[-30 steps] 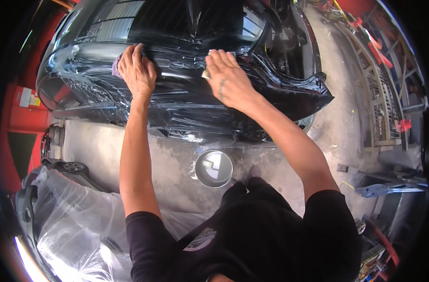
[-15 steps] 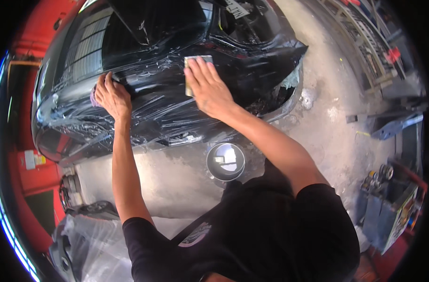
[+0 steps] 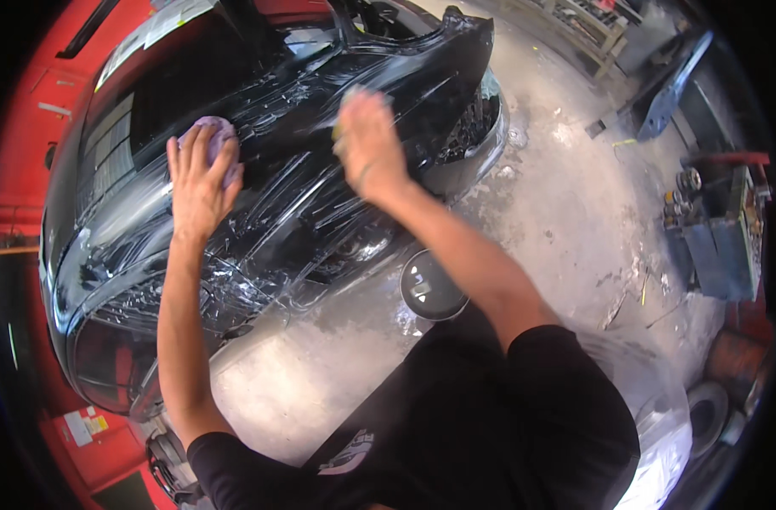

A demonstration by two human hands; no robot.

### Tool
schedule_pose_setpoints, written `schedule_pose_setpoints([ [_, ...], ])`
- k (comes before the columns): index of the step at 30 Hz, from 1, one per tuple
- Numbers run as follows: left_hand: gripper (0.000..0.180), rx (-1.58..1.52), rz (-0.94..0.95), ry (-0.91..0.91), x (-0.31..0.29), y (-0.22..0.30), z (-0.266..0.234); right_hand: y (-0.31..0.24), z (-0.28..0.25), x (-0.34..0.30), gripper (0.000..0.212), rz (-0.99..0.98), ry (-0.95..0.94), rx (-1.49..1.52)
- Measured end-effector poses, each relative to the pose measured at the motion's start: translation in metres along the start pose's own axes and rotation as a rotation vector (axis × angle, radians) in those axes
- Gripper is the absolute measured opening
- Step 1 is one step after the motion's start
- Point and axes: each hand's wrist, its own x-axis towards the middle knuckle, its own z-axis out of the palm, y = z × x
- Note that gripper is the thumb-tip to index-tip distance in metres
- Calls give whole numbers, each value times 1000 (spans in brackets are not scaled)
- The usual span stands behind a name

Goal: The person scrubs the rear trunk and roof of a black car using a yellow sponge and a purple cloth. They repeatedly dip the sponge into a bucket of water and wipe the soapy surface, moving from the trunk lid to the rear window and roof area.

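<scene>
Black car bumper panel [image 3: 320,195], wet and streaked with water, is being worked on with both hands; it is lying across the upper left of the view, raised off the concrete floor [image 3: 558,212].

Nearest the camera, a black short-sleeved shirt [image 3: 490,425] is being worn by the person, and both bare forearms are being stretched out from it toward the panel. Just beyond the chest, a round dark bucket [image 3: 430,287] is standing on the wet floor, close beside the panel's lower edge.

Further out, the left hand [image 3: 199,187] is being pressed flat on the panel with fingers spread, and a purple sanding pad [image 3: 216,136] is being held down under its fingertips. The right hand [image 3: 366,144] is blurred; it is being laid open over the panel's upper part, and a small pale-green pad [image 3: 347,98] is just showing at its fingertips, though how firmly it is gripped cannot be told.

Farthest off, a red wall [image 3: 31,102] is running behind the panel on the left, and a cluttered blue workbench [image 3: 715,238] is standing at the right edge.
</scene>
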Motion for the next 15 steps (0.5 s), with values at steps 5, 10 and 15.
schedule_pose_setpoints([
  [5, 43, -99, -51, 225, -24, -29, 15, 140, 1, 54, 68, 518, 372, 231],
  [10, 43, -44, -38, 200, -23, -24, 14, -68, 23, -6, 87, 225, 281, 353],
  [15, 46, -37, -65, 199, -37, -30, 17, 45, 8, 21, 71, 252, 268, 88],
])
